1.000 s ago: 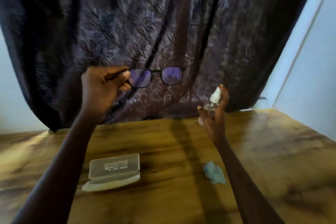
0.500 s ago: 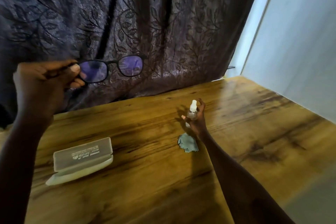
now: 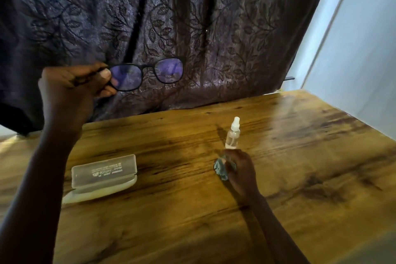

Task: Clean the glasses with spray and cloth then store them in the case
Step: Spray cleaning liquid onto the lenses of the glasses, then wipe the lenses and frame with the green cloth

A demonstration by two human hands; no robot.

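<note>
While the left hand (image 3: 70, 90) is raised in front of the dark leaf-patterned curtain (image 3: 192, 23), its thumb and curled fingers pinch 1 temple of the black-framed glasses with purple-tinted lenses (image 3: 168, 70). The glasses hang in the air out to the right of that hand, both lenses facing the camera, well above the brown wooden table (image 3: 300, 156).

The right hand (image 3: 241, 170) is low on the table, its back toward the camera, set down on the crumpled pale-blue cleaning cloth (image 3: 219, 168). Part of the cloth shows at the hand's left edge. The fingers are hidden under the hand, so whether they pinch the cloth or only rest on it cannot be told.

Just beyond the right hand's fingertips stands the small clear plastic spray bottle with a white nozzle (image 3: 233, 135) – upright on the table, with no hand on it. The translucent whitish rectangular glasses case (image 3: 102, 174) lies open on the table's left part, below the left hand and well apart from the right.

Compared with 0.5 s ago, the right hand has let go of the bottle and moved back onto the cloth – then its fingers were round the bottle and the cloth lay bare beside the wrist. The left hand's grip on the glasses is unchanged.
</note>
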